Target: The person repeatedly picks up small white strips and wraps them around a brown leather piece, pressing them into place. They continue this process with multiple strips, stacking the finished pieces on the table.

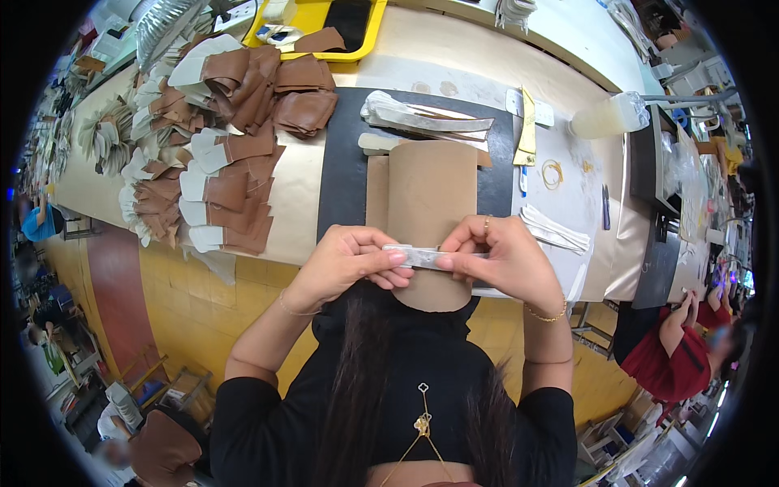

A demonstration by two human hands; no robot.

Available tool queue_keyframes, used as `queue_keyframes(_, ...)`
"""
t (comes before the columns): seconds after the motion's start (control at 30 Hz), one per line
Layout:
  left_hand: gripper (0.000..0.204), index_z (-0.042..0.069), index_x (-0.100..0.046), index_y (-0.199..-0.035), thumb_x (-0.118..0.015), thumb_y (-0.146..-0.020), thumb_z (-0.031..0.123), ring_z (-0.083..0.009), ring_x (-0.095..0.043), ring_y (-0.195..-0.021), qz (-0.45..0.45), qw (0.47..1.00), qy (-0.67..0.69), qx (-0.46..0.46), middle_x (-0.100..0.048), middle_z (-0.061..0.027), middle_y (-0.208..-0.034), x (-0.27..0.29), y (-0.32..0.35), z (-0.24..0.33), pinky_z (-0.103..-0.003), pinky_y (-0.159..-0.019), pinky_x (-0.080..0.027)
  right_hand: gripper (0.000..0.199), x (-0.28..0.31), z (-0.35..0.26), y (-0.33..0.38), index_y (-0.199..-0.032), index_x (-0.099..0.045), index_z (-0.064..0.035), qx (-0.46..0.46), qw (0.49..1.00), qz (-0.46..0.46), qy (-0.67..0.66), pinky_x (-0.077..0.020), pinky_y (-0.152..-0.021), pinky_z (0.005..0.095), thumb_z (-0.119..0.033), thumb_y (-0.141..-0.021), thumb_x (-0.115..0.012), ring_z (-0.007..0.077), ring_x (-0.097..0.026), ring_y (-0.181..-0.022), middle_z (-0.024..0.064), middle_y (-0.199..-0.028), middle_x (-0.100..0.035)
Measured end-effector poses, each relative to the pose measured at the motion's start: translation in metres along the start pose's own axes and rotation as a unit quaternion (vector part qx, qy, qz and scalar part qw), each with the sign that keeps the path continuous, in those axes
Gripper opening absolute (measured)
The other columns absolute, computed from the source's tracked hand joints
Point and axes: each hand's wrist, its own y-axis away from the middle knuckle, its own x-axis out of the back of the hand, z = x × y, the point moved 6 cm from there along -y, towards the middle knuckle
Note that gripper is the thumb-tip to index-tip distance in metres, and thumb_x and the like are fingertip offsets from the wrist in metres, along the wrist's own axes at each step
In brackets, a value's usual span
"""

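Observation:
My left hand [350, 261] and my right hand [501, 261] both pinch a thin grey-white strip [428, 257], held level across the near end of a tan leather piece [430, 211]. That piece lies on a black mat [345, 162] and hangs over the table's front edge. The left fingers grip the strip's left end, the right fingers its right end. A narrower tan piece [376, 191] lies under the large one at its left side.
Piles of brown and white cut leather pieces [219, 146] cover the table's left. Grey strips [422, 118] lie behind the mat, white strips [556, 231] at right. A yellow tray [369, 45], a plastic bottle [608, 118]. A person in red [673, 349] sits at right.

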Motion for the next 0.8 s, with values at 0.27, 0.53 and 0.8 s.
queue_keyframes(0.27,0.013,-0.007,-0.062,-0.095,-0.061,-0.090,0.005,-0.0241,-0.071,-0.072,0.010,1.000,0.011,-0.022,-0.069,-0.0214,-0.085,0.007,-0.001,-0.007,-0.028,-0.063,-0.059,0.017,0.014,0.026,0.006,-0.084,-0.065,0.0003,0.057,0.996,0.041,-0.062,-0.0453,-0.062,0.0195,-0.008,-0.076,-0.078,0.0045,-0.057,-0.066,0.0011,-0.072,-0.065)
queue_keyframes(0.53,0.014,-0.007,-0.062,-0.095,-0.062,-0.090,0.006,-0.0244,-0.071,-0.070,0.011,0.999,0.025,-0.034,-0.069,-0.0218,-0.084,0.010,-0.001,-0.010,-0.030,-0.063,-0.060,0.016,0.014,0.026,0.001,-0.082,-0.065,-0.0002,0.061,0.992,0.032,-0.101,-0.0442,-0.059,0.0190,-0.011,-0.079,-0.076,0.0039,-0.055,-0.065,0.0000,-0.071,-0.064)
queue_keyframes(0.8,0.013,-0.006,-0.062,-0.094,-0.061,-0.091,0.007,-0.0233,-0.071,-0.069,0.010,0.999,0.030,-0.028,-0.069,-0.0210,-0.083,0.011,-0.004,-0.014,-0.029,-0.062,-0.059,0.015,0.013,0.030,-0.002,-0.081,-0.065,-0.0003,0.070,0.991,0.032,-0.112,-0.0425,-0.057,0.0184,-0.011,-0.080,-0.075,0.0027,-0.053,-0.064,-0.0011,-0.070,-0.063)
